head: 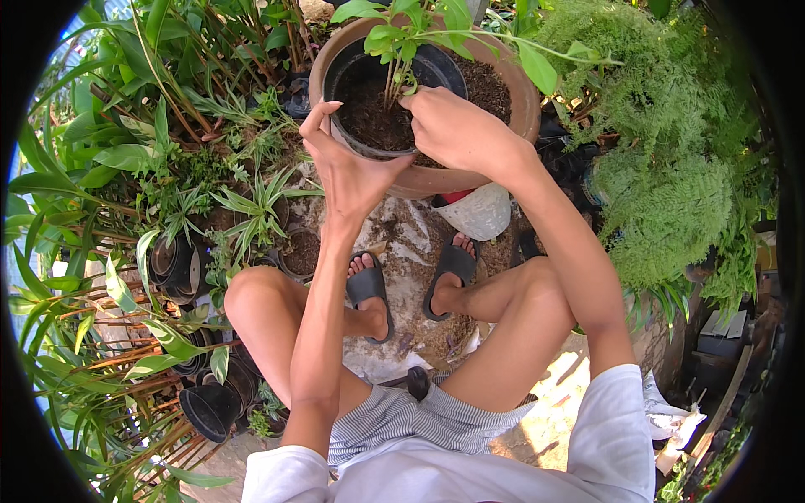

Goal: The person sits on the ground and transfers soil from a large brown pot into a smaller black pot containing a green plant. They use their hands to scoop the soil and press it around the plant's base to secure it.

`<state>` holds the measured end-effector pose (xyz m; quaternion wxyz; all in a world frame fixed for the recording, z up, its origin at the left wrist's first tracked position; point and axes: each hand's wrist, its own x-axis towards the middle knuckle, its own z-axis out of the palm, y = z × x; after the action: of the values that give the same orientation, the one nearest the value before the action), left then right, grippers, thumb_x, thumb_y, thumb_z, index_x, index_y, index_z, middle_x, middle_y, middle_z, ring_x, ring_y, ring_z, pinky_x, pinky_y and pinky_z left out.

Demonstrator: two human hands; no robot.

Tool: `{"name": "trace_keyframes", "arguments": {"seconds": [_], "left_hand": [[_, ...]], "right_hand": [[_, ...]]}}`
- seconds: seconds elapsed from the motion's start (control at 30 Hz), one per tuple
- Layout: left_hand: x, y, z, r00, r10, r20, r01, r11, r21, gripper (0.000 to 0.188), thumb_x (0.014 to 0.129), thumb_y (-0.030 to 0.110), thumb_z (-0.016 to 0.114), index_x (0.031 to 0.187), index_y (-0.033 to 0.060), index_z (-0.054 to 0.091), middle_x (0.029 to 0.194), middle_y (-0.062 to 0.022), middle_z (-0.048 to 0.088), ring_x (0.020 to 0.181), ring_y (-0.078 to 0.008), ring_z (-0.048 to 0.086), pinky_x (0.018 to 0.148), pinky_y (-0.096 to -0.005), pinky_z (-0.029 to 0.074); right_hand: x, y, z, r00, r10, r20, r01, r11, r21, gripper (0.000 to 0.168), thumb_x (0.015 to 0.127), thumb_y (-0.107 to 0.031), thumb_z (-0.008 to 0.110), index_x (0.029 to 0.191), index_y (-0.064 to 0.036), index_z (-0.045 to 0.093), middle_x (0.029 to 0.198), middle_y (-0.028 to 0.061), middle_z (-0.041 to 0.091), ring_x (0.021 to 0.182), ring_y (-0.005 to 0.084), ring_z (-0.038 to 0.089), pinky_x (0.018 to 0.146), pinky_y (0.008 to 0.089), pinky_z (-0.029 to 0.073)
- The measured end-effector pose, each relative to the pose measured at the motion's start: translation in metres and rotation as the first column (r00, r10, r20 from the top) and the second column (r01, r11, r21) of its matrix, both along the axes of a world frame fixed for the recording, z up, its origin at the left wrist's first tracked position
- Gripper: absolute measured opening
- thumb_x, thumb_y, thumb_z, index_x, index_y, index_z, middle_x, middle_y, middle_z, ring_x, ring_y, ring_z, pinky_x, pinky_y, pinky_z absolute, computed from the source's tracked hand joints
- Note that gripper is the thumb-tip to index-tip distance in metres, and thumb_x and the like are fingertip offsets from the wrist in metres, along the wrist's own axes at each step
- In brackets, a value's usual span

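Observation:
A black plastic pot (440, 66) sits inside a larger brown planter (527, 104), tilted slightly or set off toward its left side. Several thin stems of a leafy green plant (391, 82) rise from the dark soil (371, 129) in the black pot. My left hand (349, 173) spans the pot's near left side, with its fingers on the left rim and its thumb along the near edge. Over the soil, my right hand (462, 129) is curled, fingertips against the base of the stems; whether they pinch a stem or a small leaf is hidden.
Loose soil fills the planter's right side. A whitish rounded container (478, 210) lies below the planter, near my sandalled feet. Potted spider plants (258, 210) and stacked black pots (214, 409) stand left. Feathery fern foliage (666, 182) crowds the right, with a wooden plank (720, 409) lower down.

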<state>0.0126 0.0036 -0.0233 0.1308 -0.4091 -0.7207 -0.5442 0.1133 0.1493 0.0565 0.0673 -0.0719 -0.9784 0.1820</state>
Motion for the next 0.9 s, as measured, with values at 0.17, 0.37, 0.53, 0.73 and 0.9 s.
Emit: {"name": "trace_keyframes", "arguments": {"seconds": [0.17, 0.37, 0.53, 0.73, 0.9], "left_hand": [[0.000, 0.002, -0.003, 0.998, -0.049, 0.036, 0.046, 0.997, 0.064, 0.112, 0.059, 0.013, 0.103, 0.140, 0.0024, 0.025, 0.138, -0.0160, 0.035, 0.132, -0.0352, 0.050, 0.113, -0.0470, 0.046], [-0.002, 0.000, -0.002, 0.997, -0.041, 0.059, 0.038, 0.998, 0.054, 0.116, 0.057, 0.015, 0.104, 0.141, 0.0006, 0.026, 0.137, -0.0157, 0.034, 0.134, -0.0369, 0.048, 0.118, -0.0492, 0.042], [-0.001, -0.003, 0.002, 0.999, -0.015, 0.045, 0.014, 0.999, 0.032, 0.119, 0.054, 0.016, 0.105, 0.141, -0.0011, 0.026, 0.137, -0.0158, 0.034, 0.135, -0.0383, 0.047, 0.123, -0.0503, 0.039], [-0.004, -0.003, 0.002, 0.995, -0.045, 0.091, 0.037, 0.996, 0.087, 0.119, 0.054, 0.018, 0.106, 0.141, -0.0006, 0.027, 0.138, -0.0160, 0.034, 0.135, -0.0376, 0.047, 0.120, -0.0502, 0.041], [-0.002, 0.001, -0.001, 0.993, -0.053, 0.106, 0.044, 0.996, 0.082, 0.119, 0.055, 0.020, 0.106, 0.141, 0.0001, 0.027, 0.138, -0.0160, 0.035, 0.136, -0.0367, 0.047, 0.120, -0.0501, 0.041]], "right_hand": [[0.003, -0.011, 0.013, 0.986, -0.075, 0.146, 0.061, 0.993, 0.102, 0.029, 0.094, -0.006, 0.055, 0.114, 0.010, 0.070, 0.108, 0.0316, 0.072, 0.110, 0.0478, 0.069, 0.102, 0.0557, 0.053], [0.006, -0.011, 0.024, 0.973, -0.073, 0.218, 0.018, 0.969, 0.245, 0.038, 0.096, -0.006, 0.053, 0.126, 0.006, 0.072, 0.120, 0.0271, 0.073, 0.117, 0.0432, 0.069, 0.116, 0.0656, 0.044], [0.015, 0.001, 0.009, 0.999, -0.049, 0.002, 0.047, 0.962, 0.270, 0.018, 0.088, -0.006, 0.062, 0.089, 0.008, 0.074, 0.091, 0.0314, 0.074, 0.096, 0.0502, 0.074, 0.116, 0.0752, 0.039], [0.010, -0.005, 0.025, 0.973, -0.145, 0.181, 0.067, 0.923, 0.379, 0.042, 0.093, -0.003, 0.051, 0.126, 0.004, 0.075, 0.117, 0.0251, 0.076, 0.116, 0.0440, 0.069, 0.122, 0.0728, 0.032], [0.014, -0.003, 0.017, 0.981, -0.098, 0.167, 0.032, 0.933, 0.360, 0.040, 0.095, -0.008, 0.051, 0.123, 0.003, 0.077, 0.115, 0.0247, 0.077, 0.114, 0.0445, 0.069, 0.121, 0.0778, 0.029]]}}
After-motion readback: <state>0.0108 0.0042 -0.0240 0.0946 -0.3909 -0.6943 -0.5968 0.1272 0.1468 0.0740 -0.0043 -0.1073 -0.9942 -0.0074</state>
